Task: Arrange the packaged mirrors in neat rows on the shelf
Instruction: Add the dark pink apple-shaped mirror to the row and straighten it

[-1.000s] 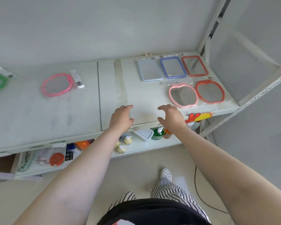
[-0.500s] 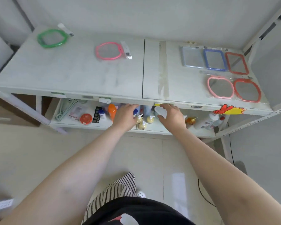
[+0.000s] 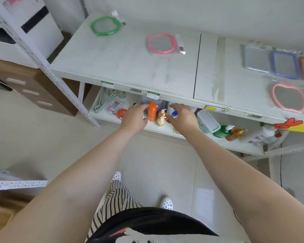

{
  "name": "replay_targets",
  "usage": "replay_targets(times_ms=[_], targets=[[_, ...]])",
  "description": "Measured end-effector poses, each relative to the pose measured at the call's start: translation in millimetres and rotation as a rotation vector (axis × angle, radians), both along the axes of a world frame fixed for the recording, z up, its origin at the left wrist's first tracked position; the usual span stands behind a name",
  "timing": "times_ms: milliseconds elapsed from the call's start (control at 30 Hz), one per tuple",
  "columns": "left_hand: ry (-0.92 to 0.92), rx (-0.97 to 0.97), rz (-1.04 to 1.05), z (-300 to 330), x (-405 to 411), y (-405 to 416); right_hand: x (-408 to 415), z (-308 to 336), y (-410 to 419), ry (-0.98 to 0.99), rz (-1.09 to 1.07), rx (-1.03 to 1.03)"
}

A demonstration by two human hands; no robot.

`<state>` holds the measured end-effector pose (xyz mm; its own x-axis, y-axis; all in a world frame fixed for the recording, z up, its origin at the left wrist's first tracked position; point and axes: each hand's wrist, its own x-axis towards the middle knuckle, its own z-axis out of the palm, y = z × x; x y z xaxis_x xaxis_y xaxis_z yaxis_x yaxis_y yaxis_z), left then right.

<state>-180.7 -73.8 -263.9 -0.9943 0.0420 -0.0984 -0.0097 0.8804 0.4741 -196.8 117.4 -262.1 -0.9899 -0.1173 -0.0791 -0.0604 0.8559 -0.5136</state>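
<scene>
While loosely curled and empty, left hand (image 3: 134, 118) and right hand (image 3: 182, 118) below round plastic-wrapped pink mirror (image 3: 161, 43).

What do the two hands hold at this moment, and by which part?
Neither hand holds a mirror. The left hand and right hand hang with loosely curled fingers in front of the lower shelf's bottles; no grip on any bottle shows.

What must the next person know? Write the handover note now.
Left hand and right hand: loosely curled before the lower bottles, no mirror in either; whether the right touches a bottle is unclear.
Done: five mirrors lie in two rows at the right end of the shelf.
Left to do: green mirror and pink round mirror lie apart at the left; bring them into the rows.
</scene>
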Motion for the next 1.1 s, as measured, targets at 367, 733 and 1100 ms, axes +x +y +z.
replay_targets(times_ms=[367, 733, 1100], targets=[[0.04, -0.032, -0.077, 13, -94, -171, -79, -1, -152, -0.028, -0.125, 0.033], [0.013, -0.047, -0.199, 9, -216, -193, -159, 2, -173, -0.02, -0.278, 0.098], [0.017, -0.077, -0.223, 6, -345, -170, -275, -7, -142, -0.073, -0.427, 0.079]])
